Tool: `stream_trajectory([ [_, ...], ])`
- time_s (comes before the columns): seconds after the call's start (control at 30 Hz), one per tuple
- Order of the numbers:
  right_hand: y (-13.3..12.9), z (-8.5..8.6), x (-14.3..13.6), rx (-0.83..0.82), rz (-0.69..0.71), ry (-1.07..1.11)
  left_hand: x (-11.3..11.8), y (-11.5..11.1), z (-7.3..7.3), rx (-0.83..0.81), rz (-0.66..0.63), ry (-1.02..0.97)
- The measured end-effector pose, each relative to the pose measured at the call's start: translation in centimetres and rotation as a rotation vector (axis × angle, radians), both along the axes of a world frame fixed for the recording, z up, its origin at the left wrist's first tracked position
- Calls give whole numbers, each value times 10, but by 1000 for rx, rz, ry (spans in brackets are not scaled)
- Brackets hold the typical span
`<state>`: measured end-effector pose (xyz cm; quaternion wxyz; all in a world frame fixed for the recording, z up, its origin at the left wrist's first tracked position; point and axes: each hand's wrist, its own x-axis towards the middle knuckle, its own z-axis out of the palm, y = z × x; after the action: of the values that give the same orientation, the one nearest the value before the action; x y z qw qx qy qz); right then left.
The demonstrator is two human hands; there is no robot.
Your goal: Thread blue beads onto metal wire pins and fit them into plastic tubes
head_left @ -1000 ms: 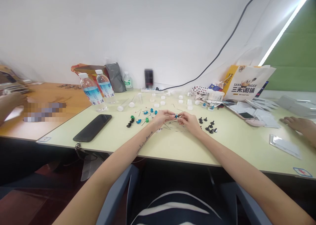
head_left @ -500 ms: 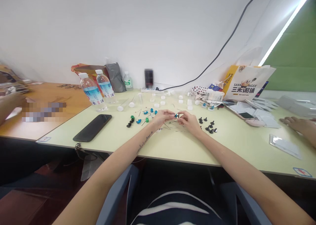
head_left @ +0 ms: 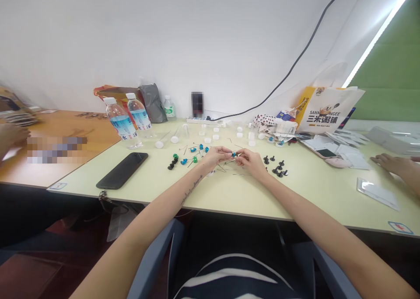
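Between my two hands, over the middle of the pale table, is a small blue part (head_left: 233, 154). The fingertips of my left hand (head_left: 216, 158) pinch it from the left. From the right, my right hand (head_left: 248, 160) pinches a small dark piece against the blue part; fingers hide most of it. Left of my hands lie blue parts (head_left: 193, 150), green parts (head_left: 194, 159) and black round parts (head_left: 171, 165). Several black flat-based parts (head_left: 280, 170) stand or lie to the right. Thin metal pins (head_left: 222, 168) are scattered under and around my hands.
A black phone (head_left: 122, 171) and two water bottles (head_left: 122, 122) are at the left. Clear tubes with white caps (head_left: 175, 139) stand behind. A paper bag (head_left: 324, 110) and packets are back right. Another person's hand (head_left: 390, 162) rests at the right; one more (head_left: 13, 137) is far left.
The fingers of my right hand have shifted slightly at the small part, and less of the dark piece shows. Both hands otherwise stay in place.
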<state>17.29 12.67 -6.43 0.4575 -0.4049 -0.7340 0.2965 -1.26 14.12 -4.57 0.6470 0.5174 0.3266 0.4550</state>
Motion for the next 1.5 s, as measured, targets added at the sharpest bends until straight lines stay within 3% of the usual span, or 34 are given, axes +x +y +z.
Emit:
stream_trajectory([
  [0.3,0,0,0,-11,6,7,-2,4,-5,14,-22,-7],
  [1.5,-1,1,-1,-13,2,3,-1,1,-1,11,-5,9],
])
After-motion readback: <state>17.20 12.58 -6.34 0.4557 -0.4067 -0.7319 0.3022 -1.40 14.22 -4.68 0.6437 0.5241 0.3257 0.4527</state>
